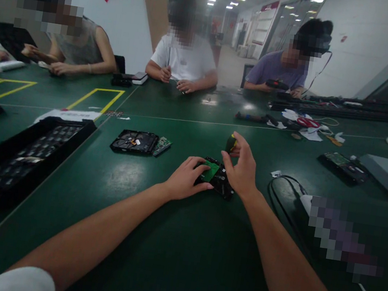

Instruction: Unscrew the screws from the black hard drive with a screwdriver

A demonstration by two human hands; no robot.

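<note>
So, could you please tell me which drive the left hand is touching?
The middle drive, with the left hand on it; the left drive and right drive lie untouched.

own hands (186,178) (244,170): 2 | yellow-black tool (231,144): 1 | drive units (224,188) (132,142) (344,170): 3 | people opposite (81,41) (185,62) (275,76): 3

Drive (223,186) on tbl (179,245), tray (45,163) L.

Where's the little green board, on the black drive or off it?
On: the green board lies on top of the black drive, partly under the left hand. I can't tell whether it's screwed down.
</note>
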